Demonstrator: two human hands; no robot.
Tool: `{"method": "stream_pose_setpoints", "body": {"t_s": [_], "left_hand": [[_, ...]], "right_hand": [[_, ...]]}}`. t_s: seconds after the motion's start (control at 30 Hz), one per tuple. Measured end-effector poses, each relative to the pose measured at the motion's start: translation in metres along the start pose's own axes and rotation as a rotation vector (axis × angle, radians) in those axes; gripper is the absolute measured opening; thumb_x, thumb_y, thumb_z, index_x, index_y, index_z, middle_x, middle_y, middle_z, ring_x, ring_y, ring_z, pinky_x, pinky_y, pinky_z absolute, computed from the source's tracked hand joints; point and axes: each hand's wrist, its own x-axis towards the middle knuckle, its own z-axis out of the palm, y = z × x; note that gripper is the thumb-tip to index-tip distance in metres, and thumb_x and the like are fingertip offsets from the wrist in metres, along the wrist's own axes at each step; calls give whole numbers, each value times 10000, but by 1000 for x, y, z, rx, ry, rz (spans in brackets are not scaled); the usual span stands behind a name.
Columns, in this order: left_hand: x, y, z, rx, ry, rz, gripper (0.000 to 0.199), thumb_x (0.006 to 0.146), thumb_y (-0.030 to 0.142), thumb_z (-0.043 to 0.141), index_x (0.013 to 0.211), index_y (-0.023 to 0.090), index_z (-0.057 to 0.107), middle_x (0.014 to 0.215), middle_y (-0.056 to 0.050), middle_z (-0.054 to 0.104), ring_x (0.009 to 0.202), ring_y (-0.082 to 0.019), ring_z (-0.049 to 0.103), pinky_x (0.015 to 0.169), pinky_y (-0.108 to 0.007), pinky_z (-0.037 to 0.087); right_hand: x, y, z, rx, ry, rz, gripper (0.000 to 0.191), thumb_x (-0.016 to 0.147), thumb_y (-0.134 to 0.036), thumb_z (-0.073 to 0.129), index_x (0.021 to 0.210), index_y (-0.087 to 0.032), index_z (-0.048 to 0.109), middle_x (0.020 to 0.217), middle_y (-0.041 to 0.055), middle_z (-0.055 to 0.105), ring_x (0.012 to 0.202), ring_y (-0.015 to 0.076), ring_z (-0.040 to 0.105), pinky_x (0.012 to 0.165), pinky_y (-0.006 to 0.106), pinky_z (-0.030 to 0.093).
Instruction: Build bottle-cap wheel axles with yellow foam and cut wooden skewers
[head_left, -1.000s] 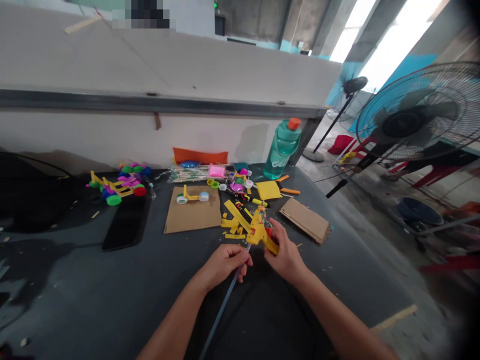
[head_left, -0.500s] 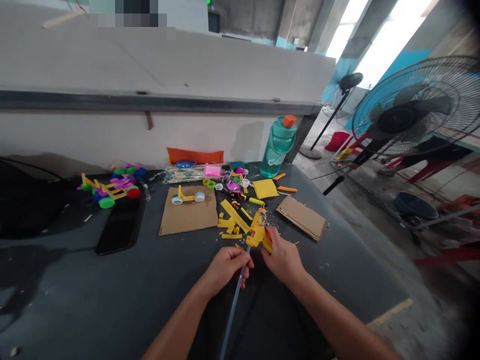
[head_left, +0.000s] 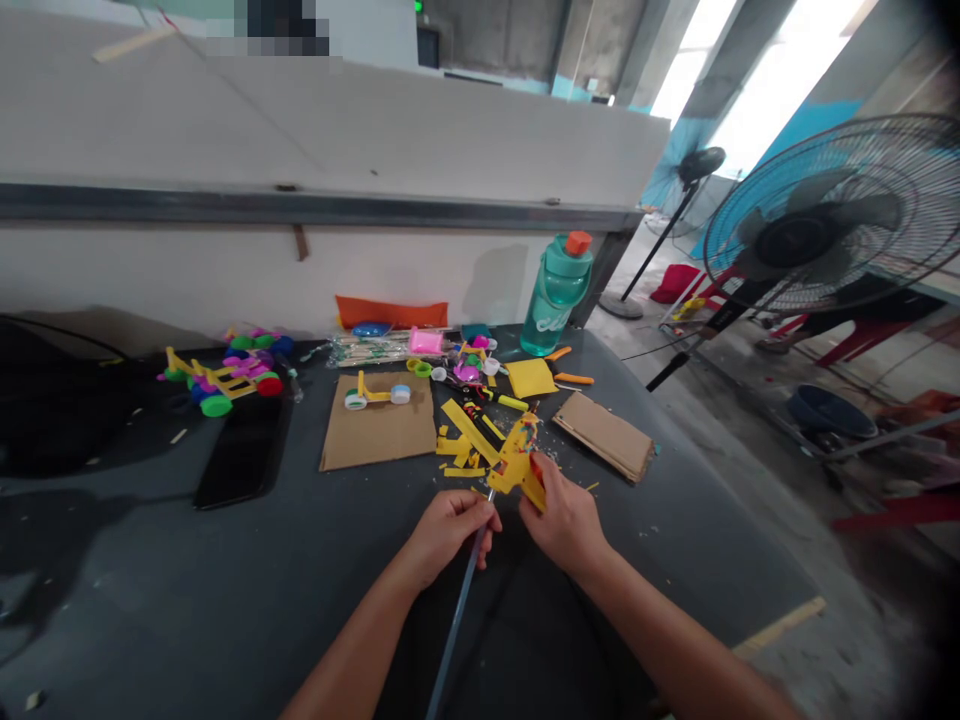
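My right hand [head_left: 566, 515] is wrapped round the handle of a yellow glue gun [head_left: 514, 458], whose nozzle points away from me. Between the fingers of my left hand [head_left: 454, 532] is a long translucent glue stick [head_left: 459, 612], its far end at the back of the gun and its near end running down toward me. Just beyond the gun lie yellow strips and scraps [head_left: 466, 432]. A small yellow frame with bottle-cap wheels [head_left: 379, 395] rests on a cardboard sheet [head_left: 375, 440] to the left.
A teal water bottle [head_left: 556, 295] stands at the back right, near orange-handled pliers [head_left: 574, 379]. Cardboard pieces [head_left: 604, 436] lie on the right. A black phone [head_left: 244, 455] and colourful wheeled models [head_left: 225, 375] are on the left. A large fan [head_left: 799, 235] stands beyond the table.
My left hand and the glue stick have shifted slightly left, and the glue gun has turned a little. My right hand keeps its grip on the handle.
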Motion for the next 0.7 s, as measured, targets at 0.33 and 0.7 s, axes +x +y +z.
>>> {"method": "stream_pose_setpoints", "body": {"t_s": [0.33,0.7], "left_hand": [[4,0,-5,-27,29,14,411,771,440,580,982,91,636,748,-89,677,602,-146,616,572,-279,506],[2,4,-6,54,-61,-5,448,765,440,593,1062,105,621,994,-158,671,856,-217,633,711,-325,501]], "right_hand": [[7,16,-6,200,100,186,462,724,-225,515,1179,-194,440,1009,69,629,827,197,628,735,294,486],[16,137,-29,112,103,569,495,677,-319,550,1159,-216,516,994,56,654,877,224,609,723,315,454]]}}
